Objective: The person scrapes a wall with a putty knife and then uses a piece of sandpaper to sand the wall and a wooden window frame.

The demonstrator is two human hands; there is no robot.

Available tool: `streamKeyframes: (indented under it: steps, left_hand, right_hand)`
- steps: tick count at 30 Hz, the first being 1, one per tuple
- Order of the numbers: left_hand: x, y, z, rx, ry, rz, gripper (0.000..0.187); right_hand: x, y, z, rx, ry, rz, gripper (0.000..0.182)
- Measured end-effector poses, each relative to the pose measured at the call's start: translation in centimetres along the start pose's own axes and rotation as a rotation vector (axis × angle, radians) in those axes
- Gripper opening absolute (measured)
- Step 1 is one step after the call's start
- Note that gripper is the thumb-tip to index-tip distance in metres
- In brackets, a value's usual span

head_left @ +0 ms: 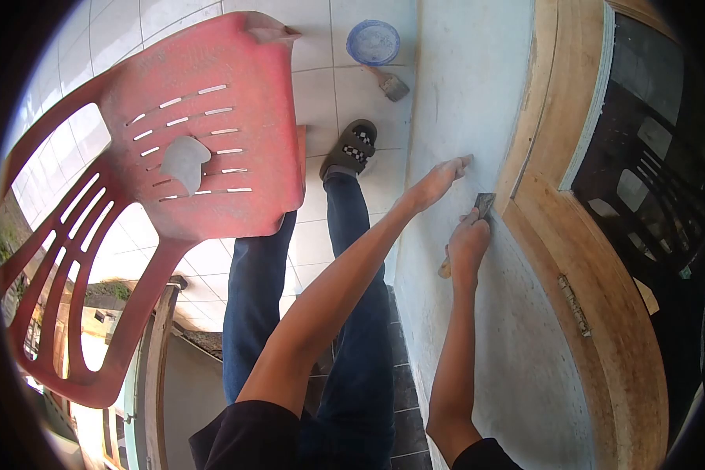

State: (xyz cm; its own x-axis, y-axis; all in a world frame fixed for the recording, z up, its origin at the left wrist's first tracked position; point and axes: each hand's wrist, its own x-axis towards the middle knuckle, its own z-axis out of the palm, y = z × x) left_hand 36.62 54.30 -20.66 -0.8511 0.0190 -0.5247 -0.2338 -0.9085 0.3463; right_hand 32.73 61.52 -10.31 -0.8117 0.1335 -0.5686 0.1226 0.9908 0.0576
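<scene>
My right hand (469,239) is closed around the handle of a scraper (485,204), whose dark flat blade lies against the pale wall (462,94) close to the wooden frame (525,176). The handle's wooden end shows below the fist. Up and to the left of it, my left hand (439,185) touches the same wall with its fingers stretched out, and nothing shows in it.
A red plastic chair (251,133) stands at the left with a grey-white piece (186,163) on its seat. On the tiled floor are a blue-rimmed bowl (373,42) and a brush (392,84). A hinge (574,305) and dark glass (642,117) are at the right.
</scene>
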Motion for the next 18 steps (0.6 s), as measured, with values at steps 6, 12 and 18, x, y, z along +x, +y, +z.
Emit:
streamKeyframes:
  steps: [6, 12, 18]
  left_hand:
    - [0.4, -0.2, -0.1, 0.012, 0.002, 0.029, 0.061]
    - [0.5, -0.2, -0.2, -0.005, 0.008, 0.005, 0.060]
    - [0.2, 1.2, -0.1, -0.025, 0.011, 0.037, 0.061]
  right_hand:
    - [2.9, 0.3, 3.0, -0.114, 0.150, -0.373, 0.050]
    - [2.6, -0.7, 1.9, -0.065, 0.099, -0.221, 0.050]
    - [1.3, -1.4, 1.4, 0.001, 0.189, -0.303, 0.050]
